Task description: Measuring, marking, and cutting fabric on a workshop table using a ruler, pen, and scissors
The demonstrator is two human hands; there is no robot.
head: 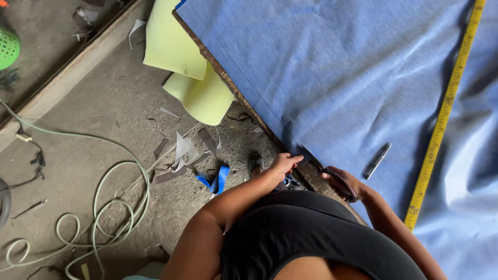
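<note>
Pinching the blue fabric (337, 67) at the worktop's near edge, the left hand (284, 163) is tensioning it while the right hand (345, 184), fingers wrapped around scissors (332, 175), is trimming alongside.

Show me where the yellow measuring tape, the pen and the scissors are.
yellow measuring tape (445, 111): head view, mid-length of the strip on the blue fabric.
pen (377, 161): head view, middle of its barrel.
scissors (340, 182): head view, dark handle in the right hand.

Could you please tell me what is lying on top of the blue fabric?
A yellow measuring tape and a dark pen lie on the blue fabric; the tabletop beneath is covered.
</note>
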